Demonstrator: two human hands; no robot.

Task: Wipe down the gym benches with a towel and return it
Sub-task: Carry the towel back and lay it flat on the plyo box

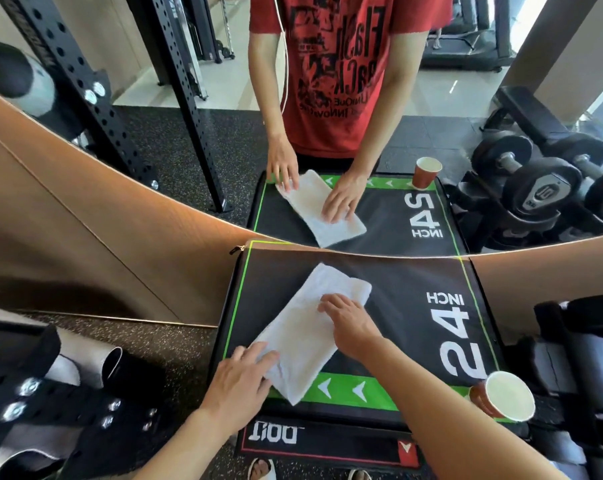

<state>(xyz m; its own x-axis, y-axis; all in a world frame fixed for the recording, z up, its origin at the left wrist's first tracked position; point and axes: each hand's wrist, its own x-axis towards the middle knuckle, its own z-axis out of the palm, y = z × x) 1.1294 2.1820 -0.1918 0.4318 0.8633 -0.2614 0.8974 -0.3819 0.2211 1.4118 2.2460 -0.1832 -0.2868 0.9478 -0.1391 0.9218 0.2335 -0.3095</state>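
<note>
A folded white towel [305, 327] lies diagonally on a black padded box [397, 313] marked "24 INCH" with green edging. My left hand [239, 384] rests flat on the towel's near left corner, fingers straight. Over the towel's far right part, my right hand [350, 322] presses down with its fingers spread. Both hands lie on top of the cloth and neither curls round it. A wall mirror just behind the box repeats the whole scene, with the person in a red shirt.
A red paper cup [504, 396] stands on the box's near right corner. A black weight rack [68, 403] is at the left and a black bench [577, 358] at the right. Dumbbells [542, 188] appear in the mirror. Speckled rubber floor surrounds the box.
</note>
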